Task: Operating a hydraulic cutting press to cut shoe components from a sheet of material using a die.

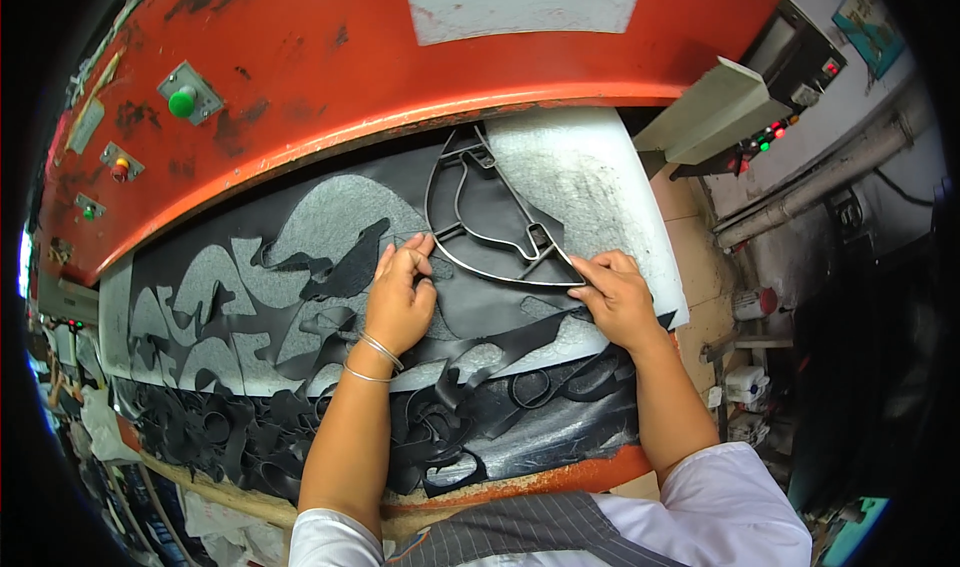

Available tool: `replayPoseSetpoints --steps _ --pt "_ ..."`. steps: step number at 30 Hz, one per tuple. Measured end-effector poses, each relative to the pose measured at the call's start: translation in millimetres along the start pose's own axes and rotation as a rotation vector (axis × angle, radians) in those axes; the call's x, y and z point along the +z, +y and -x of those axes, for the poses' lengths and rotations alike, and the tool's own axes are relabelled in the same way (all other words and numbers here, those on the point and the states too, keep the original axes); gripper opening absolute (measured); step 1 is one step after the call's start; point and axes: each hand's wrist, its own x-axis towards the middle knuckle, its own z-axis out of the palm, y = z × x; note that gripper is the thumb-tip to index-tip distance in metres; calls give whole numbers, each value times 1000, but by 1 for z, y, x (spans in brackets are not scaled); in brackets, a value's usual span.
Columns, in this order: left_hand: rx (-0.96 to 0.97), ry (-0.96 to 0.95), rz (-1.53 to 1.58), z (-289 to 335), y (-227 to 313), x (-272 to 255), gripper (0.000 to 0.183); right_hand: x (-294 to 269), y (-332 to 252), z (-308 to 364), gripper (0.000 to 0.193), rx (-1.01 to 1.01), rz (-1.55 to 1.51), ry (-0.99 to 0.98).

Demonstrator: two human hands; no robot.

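A steel cutting die [495, 267], a curved metal-strip outline with inner bars, lies on a sheet of black leather [480, 312] on the press bed. My right hand [615, 297] grips the die's lower right corner between thumb and fingers. At the die's left edge is my left hand [400, 292], its fingers bent together and touching the rim; whether they pinch the metal is partly hidden. Left of that hand, the leather has curved cut-outs that show the pale cutting board [335, 222] beneath. A loose dark strip [350, 267] curls up beside my left fingers.
An orange press beam [330, 77] spans the far side, with a green button [182, 103] at left. Tangled leather scraps [250, 432] fill the trough along the near edge. The white board [570, 167] continues at right, near a control box [800, 57] and pipes [820, 192].
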Motion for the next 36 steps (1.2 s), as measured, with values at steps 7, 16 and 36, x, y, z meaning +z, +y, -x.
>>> replayPoseSetpoints --steps 7,16,36 --pt "56 23 -62 7 2 0 17 0 -7 4 45 141 37 -77" --pt "67 53 -1 8 5 -4 19 0 -8 8 45 77 45 -48" --pt "-69 -16 -66 9 7 4 14 -5 -3 12 56 105 37 -84"
